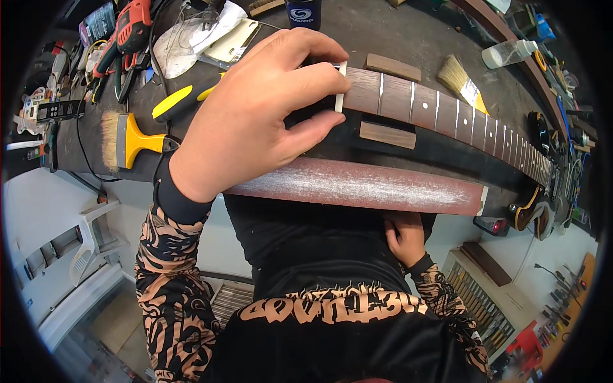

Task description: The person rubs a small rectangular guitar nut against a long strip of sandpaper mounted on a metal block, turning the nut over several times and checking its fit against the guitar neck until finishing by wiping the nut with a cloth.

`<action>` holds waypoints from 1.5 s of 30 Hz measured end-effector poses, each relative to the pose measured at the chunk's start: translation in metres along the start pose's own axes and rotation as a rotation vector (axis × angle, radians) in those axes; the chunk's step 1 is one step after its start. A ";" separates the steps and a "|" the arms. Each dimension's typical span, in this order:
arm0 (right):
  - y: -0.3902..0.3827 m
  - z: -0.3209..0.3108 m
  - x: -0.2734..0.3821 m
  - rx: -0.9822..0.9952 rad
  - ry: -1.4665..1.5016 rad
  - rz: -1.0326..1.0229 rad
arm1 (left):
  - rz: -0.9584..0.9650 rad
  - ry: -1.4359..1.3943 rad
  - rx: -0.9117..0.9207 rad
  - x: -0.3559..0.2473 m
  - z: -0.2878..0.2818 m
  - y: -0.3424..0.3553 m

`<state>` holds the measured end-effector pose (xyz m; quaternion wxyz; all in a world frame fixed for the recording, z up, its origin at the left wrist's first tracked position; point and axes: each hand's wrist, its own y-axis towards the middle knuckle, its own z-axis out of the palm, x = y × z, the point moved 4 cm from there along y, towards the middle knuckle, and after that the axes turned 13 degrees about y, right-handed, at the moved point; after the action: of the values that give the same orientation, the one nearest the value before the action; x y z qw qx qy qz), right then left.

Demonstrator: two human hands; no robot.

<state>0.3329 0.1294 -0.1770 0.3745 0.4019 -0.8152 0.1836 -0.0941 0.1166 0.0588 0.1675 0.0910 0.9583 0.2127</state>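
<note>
My left hand (268, 108) pinches a thin white guitar nut (341, 87) between thumb and fingers, at the end of a guitar neck. The neck's dark wooden fretboard (408, 101), with metal frets and pale dot inlays, runs off to the far right. Along the bench's near edge lies a long sanding bar (357, 185), its reddish-brown face streaked with white dust. My right hand (407, 237) is low against my dark shirt, just below that bar, which hides part of it; whether its fingers grip anything is hidden. Small wooden blocks (387, 135) (393, 66) flank the neck.
Nearby on the dark bench are a yellow-handled brush (131, 142), a second brush (463, 82), a yellow-and-black handle (182, 101), a clear bottle (507, 54) and a dark can (302, 14). Red-and-black tools (131, 29) crowd the far left. A white chair (89, 246) stands below left.
</note>
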 end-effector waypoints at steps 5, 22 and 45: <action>0.001 0.000 0.000 0.004 -0.007 0.002 | 0.006 0.006 -0.009 0.001 0.001 0.000; 0.003 0.001 0.002 -0.004 0.008 0.023 | 0.021 -0.066 -0.006 0.004 0.004 0.004; 0.010 -0.001 0.010 -0.015 0.033 -0.040 | 0.010 -0.083 -0.097 -0.003 0.006 0.003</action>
<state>0.3210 0.1304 -0.1687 0.3947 0.4123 -0.8019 0.1765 -0.0888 0.1205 0.0559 0.2100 0.0963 0.9387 0.2557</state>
